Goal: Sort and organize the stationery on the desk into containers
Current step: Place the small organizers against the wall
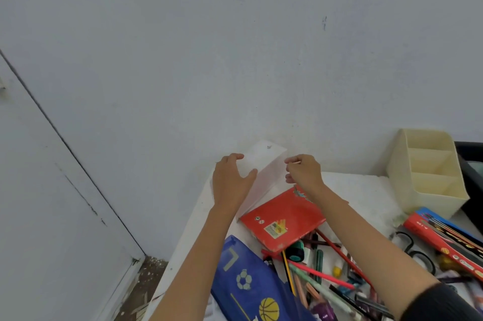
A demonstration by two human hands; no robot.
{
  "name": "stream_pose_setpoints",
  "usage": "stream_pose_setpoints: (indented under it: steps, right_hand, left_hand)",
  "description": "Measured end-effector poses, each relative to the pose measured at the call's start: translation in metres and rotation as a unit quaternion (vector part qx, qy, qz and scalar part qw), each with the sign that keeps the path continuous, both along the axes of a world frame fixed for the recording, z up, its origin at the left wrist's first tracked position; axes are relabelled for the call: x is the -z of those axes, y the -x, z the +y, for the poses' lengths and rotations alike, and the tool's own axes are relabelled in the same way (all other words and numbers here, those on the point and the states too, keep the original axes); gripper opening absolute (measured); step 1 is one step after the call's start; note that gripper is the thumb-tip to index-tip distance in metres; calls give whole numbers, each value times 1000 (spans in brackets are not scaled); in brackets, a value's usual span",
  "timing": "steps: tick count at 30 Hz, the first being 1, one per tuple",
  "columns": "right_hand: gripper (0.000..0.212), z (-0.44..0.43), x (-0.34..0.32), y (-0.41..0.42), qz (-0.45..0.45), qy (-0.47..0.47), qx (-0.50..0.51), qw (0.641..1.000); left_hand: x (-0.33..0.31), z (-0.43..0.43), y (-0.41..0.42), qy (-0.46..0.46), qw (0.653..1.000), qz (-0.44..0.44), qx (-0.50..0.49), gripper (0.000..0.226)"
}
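Both hands held the white container (264, 164) at the worktop's (360, 190) far corner. The left hand (230, 182) curled its fingers (235, 156) round the container's left wall, and the right hand (304, 171) pinched its right edge. With the red notebook (283, 218) touching the container's near side and the loose pens (321, 276) beyond, it probably wanted setting square and steady before loading.

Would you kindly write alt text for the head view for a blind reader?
The left hand and right hand hold a white container at the far edge of the desk. Also there: a red booklet, a blue pencil case, loose pens and a cream organizer.
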State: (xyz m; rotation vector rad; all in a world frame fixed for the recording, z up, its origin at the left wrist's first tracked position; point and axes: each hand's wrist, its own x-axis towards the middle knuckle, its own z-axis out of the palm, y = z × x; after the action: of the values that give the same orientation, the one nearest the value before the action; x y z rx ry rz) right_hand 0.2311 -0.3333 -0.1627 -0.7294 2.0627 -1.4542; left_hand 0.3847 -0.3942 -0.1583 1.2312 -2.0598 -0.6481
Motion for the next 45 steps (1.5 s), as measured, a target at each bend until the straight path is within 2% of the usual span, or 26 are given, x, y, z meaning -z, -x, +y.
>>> stream_pose_setpoints:
  steps: [4, 7, 14, 19, 20, 23, 24, 28, 34, 36, 39, 41, 45]
  right_hand:
    - [48, -18, 25, 8, -98, -38, -9, 994]
    - [56, -24, 36, 7, -149, -38, -37, 987]
    - [62, -24, 37, 4, -221, 26, -71, 972]
    - [64, -15, 18, -2, -284, 113, -122, 944]
    - [60, -13, 13, -3, -293, 131, -140, 937]
    - [23, 2, -7, -5, -321, 183, -183, 911]
    - [18, 7, -13, -4, -326, 198, -192, 904]
    - [24, 29, -33, 0, -298, 231, -211, 902]
    - [37, 63, -46, 16, -255, 244, -139, 925]
    - [44, 73, -47, 24, -228, 255, -90, 935]
    - [78, 90, -50, 32, -150, 238, 2, 960]
    - [78, 102, -52, 36, -84, 227, 46, 969]
    - [84, 119, -51, 47, 36, 257, 86, 962]
  left_hand:
    - [7, -18, 9, 2, 989, -143, 27, 87]
    - [16, -26, 9, -11, 982, -185, 32, 96]
    - [17, -28, -1, 28, 997, -71, 3, 85]
    - [-17, -27, -6, -13, 998, 56, 13, 85]
    - [-24, -25, -6, -30, 995, 87, 23, 85]
    - [-43, -12, -5, -115, 973, 195, 52, 78]
    - [-47, -7, -5, -147, 961, 228, 60, 75]
    - [-55, 14, 4, -244, 915, 309, 90, 70]
    - [-54, 44, 31, -311, 894, 293, 138, 57]
    - [-51, 53, 42, -276, 915, 255, 143, 55]
    - [-47, 68, 61, -164, 957, 210, 118, 50]
    - [-50, 84, 74, -114, 964, 208, 120, 51]
    - [-61, 124, 102, -103, 961, 203, 159, 66]
